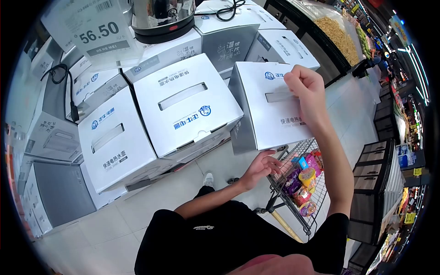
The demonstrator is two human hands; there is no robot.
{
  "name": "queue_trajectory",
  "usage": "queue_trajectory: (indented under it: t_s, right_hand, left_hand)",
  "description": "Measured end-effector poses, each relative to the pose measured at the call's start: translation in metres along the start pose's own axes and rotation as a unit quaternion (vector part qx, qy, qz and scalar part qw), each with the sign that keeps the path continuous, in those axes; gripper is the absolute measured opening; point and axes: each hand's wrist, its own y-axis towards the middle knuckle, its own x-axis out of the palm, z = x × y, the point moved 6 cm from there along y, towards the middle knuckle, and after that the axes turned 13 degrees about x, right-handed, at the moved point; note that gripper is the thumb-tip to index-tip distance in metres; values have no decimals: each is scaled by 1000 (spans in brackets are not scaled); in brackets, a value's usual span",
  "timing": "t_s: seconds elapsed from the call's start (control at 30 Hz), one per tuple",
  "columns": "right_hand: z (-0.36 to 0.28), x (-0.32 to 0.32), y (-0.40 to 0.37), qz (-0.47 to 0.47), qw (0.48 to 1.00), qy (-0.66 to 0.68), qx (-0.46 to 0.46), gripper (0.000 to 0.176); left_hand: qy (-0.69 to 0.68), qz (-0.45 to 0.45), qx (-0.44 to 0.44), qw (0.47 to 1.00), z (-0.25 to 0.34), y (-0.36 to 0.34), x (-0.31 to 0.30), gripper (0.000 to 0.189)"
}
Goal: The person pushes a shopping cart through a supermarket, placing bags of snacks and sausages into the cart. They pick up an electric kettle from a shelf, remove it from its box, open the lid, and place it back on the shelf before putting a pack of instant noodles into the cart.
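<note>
A white and grey electric kettle box [261, 110] stands out to the right of the stacked boxes, its lower part overlapping the shopping cart in this view. My right hand [308, 94] is closed at the handle slot in the box's top, its fingertips hidden. Just below the box's near edge is my left hand [261, 169], fingers loosely spread with nothing in them. Beneath and beside the left hand, the shopping cart [275, 190] carries several packaged foods, among them a yellow-lidded cup [307, 176] and purple packs [292, 183].
More kettle boxes [188, 98] are stacked ahead and to the left. A shiny display kettle [162, 18] stands on top, beside a price sign [98, 34] reading 56.50. Black plugs and cords [73, 107] hang among the boxes. Dark store cabinets [369, 183] line the right side.
</note>
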Motion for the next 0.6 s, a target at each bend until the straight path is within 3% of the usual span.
queue_trajectory:
  t_s: [0.1,0.17,0.23,0.43,0.6]
  right_hand:
    - [-17,8,-12,-30,999,-34,-23,29]
    - [-20,7,-8,-38,998,-45,-31,29]
    - [-22,7,-1,-42,998,-42,-31,29]
    - [-8,21,42,-19,995,-59,-76,30]
    - [8,41,89,-2,993,-41,-111,29]
  left_hand:
    - [-11,-13,-12,1000,0,-2,1,48]
    - [10,-62,-19,998,-11,-1,1,61]
    - [9,-65,-27,997,-7,5,3,61]
    - [54,0,19,998,9,45,-43,61]
    - [75,64,28,995,19,69,-93,50]
